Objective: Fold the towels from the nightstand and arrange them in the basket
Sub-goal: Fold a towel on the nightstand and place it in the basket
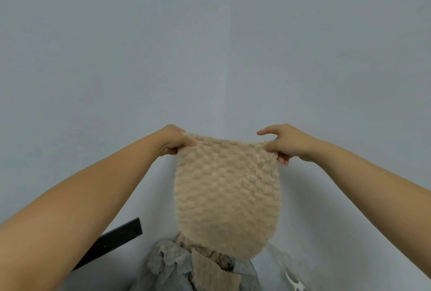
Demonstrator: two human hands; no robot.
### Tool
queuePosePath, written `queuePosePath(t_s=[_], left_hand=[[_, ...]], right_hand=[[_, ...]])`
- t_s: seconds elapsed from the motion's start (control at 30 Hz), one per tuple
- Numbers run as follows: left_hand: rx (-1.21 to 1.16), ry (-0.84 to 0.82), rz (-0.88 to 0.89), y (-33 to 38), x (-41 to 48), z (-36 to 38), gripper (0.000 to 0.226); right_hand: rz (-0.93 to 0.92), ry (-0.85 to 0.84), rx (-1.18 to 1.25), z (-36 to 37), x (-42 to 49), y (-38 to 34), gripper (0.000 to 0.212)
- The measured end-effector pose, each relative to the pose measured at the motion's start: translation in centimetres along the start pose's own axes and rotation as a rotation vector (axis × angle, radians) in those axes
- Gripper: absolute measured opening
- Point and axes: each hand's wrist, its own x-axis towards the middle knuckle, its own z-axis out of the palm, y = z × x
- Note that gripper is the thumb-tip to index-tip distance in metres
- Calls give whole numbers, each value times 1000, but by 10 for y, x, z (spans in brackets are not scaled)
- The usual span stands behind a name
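Note:
A beige, bumpy-textured towel hangs spread out in the air in front of a pale wall. My left hand pinches its top left corner and my right hand pinches its top right corner, index finger sticking out. The towel's lower edge dangles just above a heap of crumpled towels, grey and beige, at the bottom centre. The surface under the heap is hidden. No basket is in view.
A black flat board slants along the wall at lower left, behind my left forearm. A clear plastic object shows at the bottom right. Pale grey-blue walls meeting in a corner fill the background.

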Motion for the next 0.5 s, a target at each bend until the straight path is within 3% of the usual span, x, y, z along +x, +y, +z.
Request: queuePosePath(t_s=[0.07,0.13,0.27,0.37,0.43,0.5], left_hand=[[-40,99,39,4,0,1,25],[27,135,77,6,-1,4,27],[-12,48,130,13,-3,17,12],[-19,-5,207,22,-5,23,8],[9,50,276,27,-8,27,6],[30,129,332,31,-8,32,13]], right_hand=[[-23,-47,160,-2,-1,1,42],[-63,-89,238,-7,-2,1,34],[-82,-269,189,-9,-4,-4,24],[-153,-393,102,-10,-9,-11,39],[-199,-298,-127,-8,-12,-15,45],[-247,-87,-351,-5,-11,-18,44]])
